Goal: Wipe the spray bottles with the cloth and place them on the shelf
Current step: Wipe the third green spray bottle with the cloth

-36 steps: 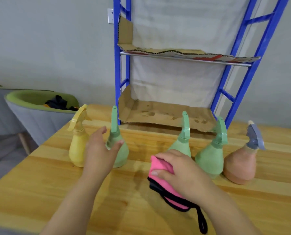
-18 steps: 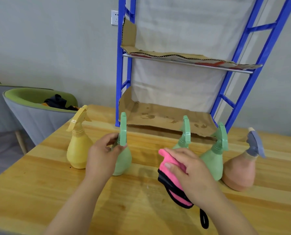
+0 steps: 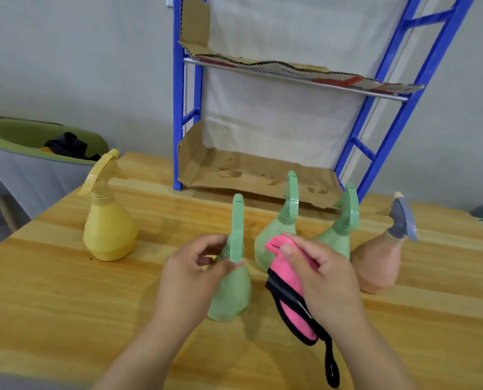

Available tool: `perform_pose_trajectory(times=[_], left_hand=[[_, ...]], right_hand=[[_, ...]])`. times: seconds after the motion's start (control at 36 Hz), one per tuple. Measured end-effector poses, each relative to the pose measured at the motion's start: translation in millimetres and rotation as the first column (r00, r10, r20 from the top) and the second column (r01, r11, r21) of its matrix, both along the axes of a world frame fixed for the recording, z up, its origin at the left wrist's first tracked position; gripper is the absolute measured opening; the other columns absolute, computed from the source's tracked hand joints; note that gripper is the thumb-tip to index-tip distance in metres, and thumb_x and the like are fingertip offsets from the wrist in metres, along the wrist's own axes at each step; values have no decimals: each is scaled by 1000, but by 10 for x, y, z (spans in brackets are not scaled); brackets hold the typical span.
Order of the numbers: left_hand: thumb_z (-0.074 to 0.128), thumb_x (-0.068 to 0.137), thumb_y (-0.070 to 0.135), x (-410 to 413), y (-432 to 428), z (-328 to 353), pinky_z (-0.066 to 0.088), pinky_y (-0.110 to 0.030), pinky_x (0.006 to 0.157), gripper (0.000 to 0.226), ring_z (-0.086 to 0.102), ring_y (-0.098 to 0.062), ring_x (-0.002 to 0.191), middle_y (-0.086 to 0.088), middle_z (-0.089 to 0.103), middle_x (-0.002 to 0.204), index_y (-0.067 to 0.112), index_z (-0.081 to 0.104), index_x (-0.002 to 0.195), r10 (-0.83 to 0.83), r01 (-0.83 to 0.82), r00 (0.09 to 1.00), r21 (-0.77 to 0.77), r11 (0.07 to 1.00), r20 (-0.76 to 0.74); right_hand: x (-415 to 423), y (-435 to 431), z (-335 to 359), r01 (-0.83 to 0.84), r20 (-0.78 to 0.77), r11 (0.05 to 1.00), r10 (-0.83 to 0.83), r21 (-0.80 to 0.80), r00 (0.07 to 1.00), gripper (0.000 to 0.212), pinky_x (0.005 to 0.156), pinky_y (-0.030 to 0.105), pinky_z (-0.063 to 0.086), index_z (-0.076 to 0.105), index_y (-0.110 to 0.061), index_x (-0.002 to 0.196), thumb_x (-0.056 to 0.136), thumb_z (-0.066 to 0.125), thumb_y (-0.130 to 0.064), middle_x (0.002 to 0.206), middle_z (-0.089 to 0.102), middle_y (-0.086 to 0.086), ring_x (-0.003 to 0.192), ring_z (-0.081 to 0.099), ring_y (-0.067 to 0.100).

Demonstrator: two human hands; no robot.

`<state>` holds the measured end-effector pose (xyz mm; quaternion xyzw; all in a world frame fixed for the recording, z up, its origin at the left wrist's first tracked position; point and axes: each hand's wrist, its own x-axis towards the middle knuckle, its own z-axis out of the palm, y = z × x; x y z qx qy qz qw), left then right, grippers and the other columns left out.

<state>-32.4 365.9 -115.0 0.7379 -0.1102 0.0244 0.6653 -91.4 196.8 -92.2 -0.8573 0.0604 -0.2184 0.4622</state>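
The left hand [image 3: 191,273] is holding the green spray bottle [image 3: 230,294] in a narrow grip, hiding its neck; the right hand [image 3: 323,280] is gripping the pink cloth [image 3: 286,277], partly covering a second bottle [image 3: 274,233].

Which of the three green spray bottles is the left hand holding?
The nearest green bottle: the left hand grips its neck. The middle green bottle and right green bottle stand farther back, unheld.
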Motion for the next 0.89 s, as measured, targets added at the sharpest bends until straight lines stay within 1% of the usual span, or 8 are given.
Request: perform_pose_trajectory(times=[0.11,0.28,0.39,0.44,0.53,0.58,0.72,0.89], left_hand=[[80,70,10,-61,-47,23,50,-20,76,31,63,2,78,26,70,84,36,69,83,-52,52,998,7,999,20],[75,77,9,-48,-16,-11,51,-24,82,32,65,2,86,25,71,87,39,69,85,-84,83,994,20,996,65],[72,79,8,-35,-16,-23,51,-31,85,38,65,1,87,24,71,88,45,70,87,-96,96,994,-3,995,43],[72,79,8,-38,-23,-21,51,-36,86,42,65,0,84,24,72,86,50,68,86,-99,99,995,-27,995,26],[75,78,12,-27,-22,-14,52,-45,87,37,67,-6,84,18,73,87,49,71,83,-112,113,994,-65,992,11],[76,76,16,-21,-23,-6,51,-49,87,31,67,-12,84,14,73,87,46,72,83,-125,124,992,-89,988,-1],[69,68,27,-8,-25,-16,51,-53,85,23,67,-13,80,11,73,88,42,72,85,-157,155,988,-119,981,-5],[67,71,28,3,-1,-8,50,-53,84,23,66,-10,78,11,74,91,40,71,91,-209,211,977,-86,974,36]], right_hand=[[21,-6,100,-6,64,998,11,-70,998,36,84,0,36,73,-35,102,86,45,-50,102,69,-21,105,54,-13],[155,-6,306,-50,183,987,78,-155,980,25,88,3,37,67,-30,114,90,60,-28,107,64,-19,106,54,-8],[307,0,428,-69,269,934,170,-350,948,27,92,7,38,67,-23,115,88,64,-20,107,60,-22,104,53,-8],[391,8,463,-106,266,886,246,-452,932,26,92,11,40,68,-19,113,87,64,-18,105,61,-19,103,54,-6],[479,10,442,-189,230,771,399,-608,888,22,87,32,49,71,-14,111,90,63,-14,107,67,-5,101,62,12],[485,-3,410,-209,224,734,443,-646,868,21,83,38,51,72,-12,109,90,62,-12,108,67,-1,100,63,19],[310,-29,330,-280,178,671,529,-687,830,24,83,38,50,71,-10,110,91,58,-17,112,66,0,101,63,19],[169,-42,204,-335,173,638,599,-694,782,23,79,34,50,71,-11,109,88,62,-9,112,64,1,96,64,21]])
